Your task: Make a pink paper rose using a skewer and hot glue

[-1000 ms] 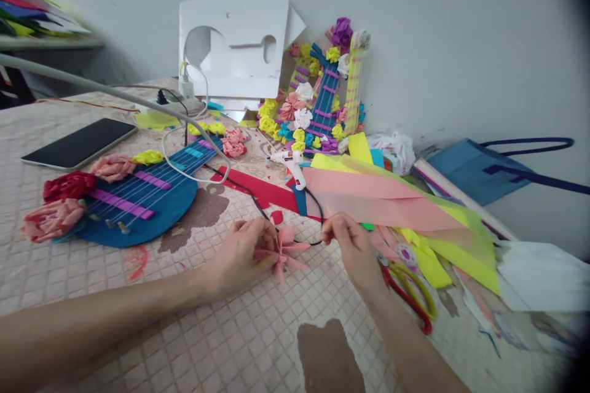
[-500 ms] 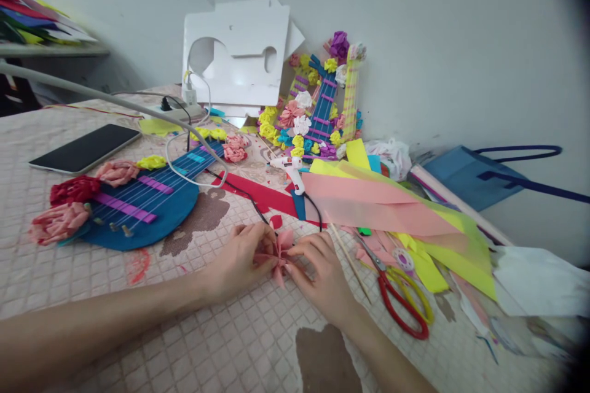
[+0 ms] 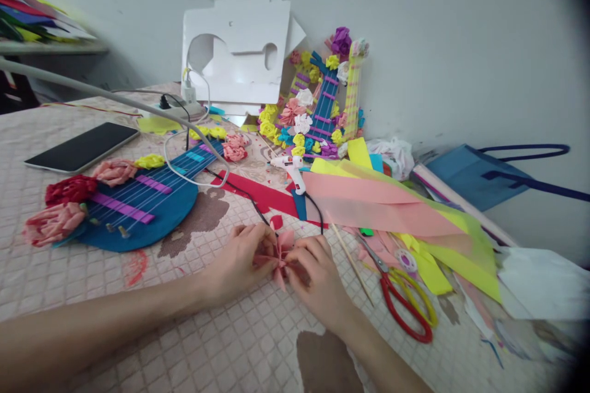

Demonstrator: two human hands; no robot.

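Note:
Between my two hands, just above the table, is a pink paper flower (image 3: 282,245) with pointed petals spread out. My left hand (image 3: 249,258) pinches its left side between thumb and fingers. On the other side, my right hand (image 3: 316,270) has its fingertips closed on the flower near its centre; part of the petals is hidden behind them. A small red petal-shaped scrap (image 3: 276,222) lies just beyond the flower. A white glue gun (image 3: 291,171) rests farther back, its black cord running towards my hands.
Red-and-yellow-handled scissors (image 3: 401,298) and a wooden stick (image 3: 353,264) lie to the right, beside pink and yellow paper sheets (image 3: 382,196). At left are a blue paper guitar (image 3: 152,209) with flowers and a tablet (image 3: 83,147). A white cable (image 3: 115,101) arches across. Decorated guitars (image 3: 322,104) lean against the wall.
My right hand's fingers have curled in closer on the flower's centre. My left hand stays in nearly the same place. The view has shifted very slightly.

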